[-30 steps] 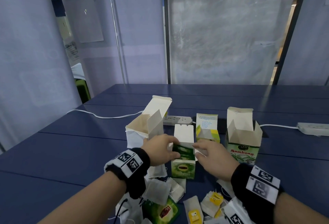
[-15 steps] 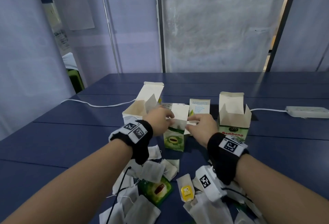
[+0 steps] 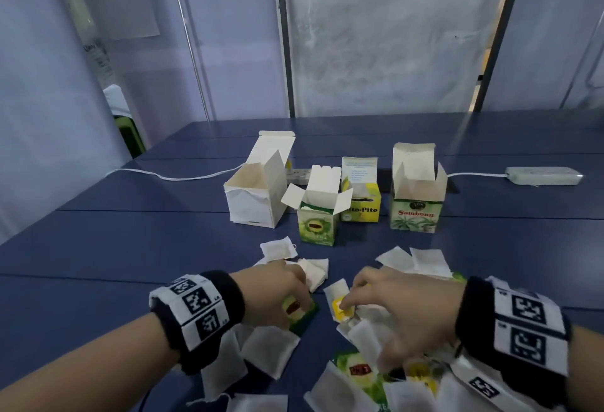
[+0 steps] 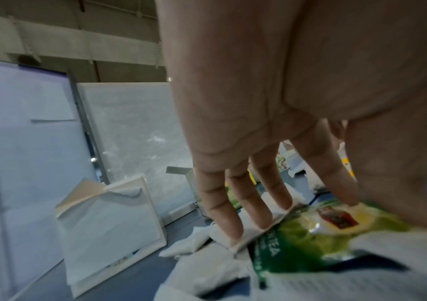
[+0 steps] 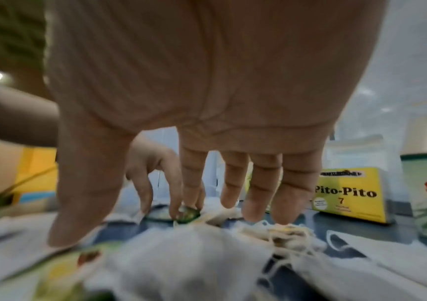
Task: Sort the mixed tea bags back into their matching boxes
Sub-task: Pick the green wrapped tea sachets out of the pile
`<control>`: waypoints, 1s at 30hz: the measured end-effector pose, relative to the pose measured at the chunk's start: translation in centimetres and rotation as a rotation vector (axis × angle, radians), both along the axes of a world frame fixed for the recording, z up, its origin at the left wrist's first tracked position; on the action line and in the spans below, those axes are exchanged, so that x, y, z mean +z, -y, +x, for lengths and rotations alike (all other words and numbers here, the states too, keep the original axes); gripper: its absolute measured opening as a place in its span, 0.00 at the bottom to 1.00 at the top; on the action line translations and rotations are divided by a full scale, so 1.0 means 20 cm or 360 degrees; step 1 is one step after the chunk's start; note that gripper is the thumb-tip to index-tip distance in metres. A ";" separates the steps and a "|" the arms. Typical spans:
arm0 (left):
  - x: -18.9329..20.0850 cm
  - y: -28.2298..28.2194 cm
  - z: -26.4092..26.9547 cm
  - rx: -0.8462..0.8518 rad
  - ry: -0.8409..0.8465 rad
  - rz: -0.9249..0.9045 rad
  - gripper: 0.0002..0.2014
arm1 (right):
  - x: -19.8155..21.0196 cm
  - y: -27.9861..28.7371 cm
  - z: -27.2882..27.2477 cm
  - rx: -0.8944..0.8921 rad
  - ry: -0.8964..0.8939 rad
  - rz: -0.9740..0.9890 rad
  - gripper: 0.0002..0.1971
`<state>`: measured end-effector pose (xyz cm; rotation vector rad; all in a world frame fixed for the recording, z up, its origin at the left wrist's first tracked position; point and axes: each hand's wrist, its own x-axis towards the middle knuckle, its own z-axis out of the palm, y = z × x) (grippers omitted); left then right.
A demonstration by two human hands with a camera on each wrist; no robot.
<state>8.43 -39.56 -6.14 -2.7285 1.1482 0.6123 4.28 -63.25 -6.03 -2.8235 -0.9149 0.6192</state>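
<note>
Both hands down in the tea bag pile [image 3: 261,346] on the blue table [image 3: 130,248], near edge.

Left hand [image 3: 274,294]: fingers straight, spread, tips resting on a green foil sachet [image 4: 310,240] and on the white paper bag [image 4: 253,230] just beside it. Thumb above the sachet's near edge. No curl round anything, so released.

Right hand [image 3: 398,307]: fingers pointing down onto the loose white bags [image 5: 207,244], relaxed in the wrist view. In the head view, fingertips right at a yellow tag [image 3: 341,308]; pinch or mere touch, cannot tell.

Four boxes standing behind the pile, all lids up:
- plain white box [image 3: 255,199], far left, front panel crumpled
- green box [image 3: 317,225], nearest the pile, something white and green showing inside
- yellow Pito-Pito box [image 3: 362,209], just behind and right of the green one
- Sambong box [image 3: 416,212], far right

Second green sachet [image 3: 358,370] lying below the right hand, partly under white bags.

White power strip [image 3: 542,176] and cable [image 3: 170,176] further back.
</note>
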 end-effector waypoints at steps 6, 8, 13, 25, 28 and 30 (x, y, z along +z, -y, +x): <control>-0.03 -0.08 -0.10 0.0091 0.0022 -0.0242 0.13 | -0.06 0.08 -0.10 -0.0341 0.0171 -0.0032 0.27; -0.04 -0.12 -0.11 0.0310 0.0107 -0.0392 0.13 | -0.04 0.12 -0.10 -0.0500 0.0170 0.0025 0.20; -0.06 -0.18 -0.11 0.0760 0.0036 -0.0326 0.23 | 0.00 0.06 -0.14 -0.0658 0.0390 0.0196 0.17; -0.09 -0.08 -0.14 0.1005 0.0110 -0.0003 0.42 | -0.06 -0.04 -0.31 -0.0734 0.0224 0.0034 0.22; -0.09 -0.10 -0.14 0.1021 0.0073 -0.0119 0.36 | -0.05 -0.05 -0.33 -0.0721 0.0241 0.0112 0.21; -0.09 -0.10 -0.15 0.1026 0.0041 -0.0168 0.32 | -0.05 -0.08 -0.35 -0.0656 0.0176 0.0143 0.23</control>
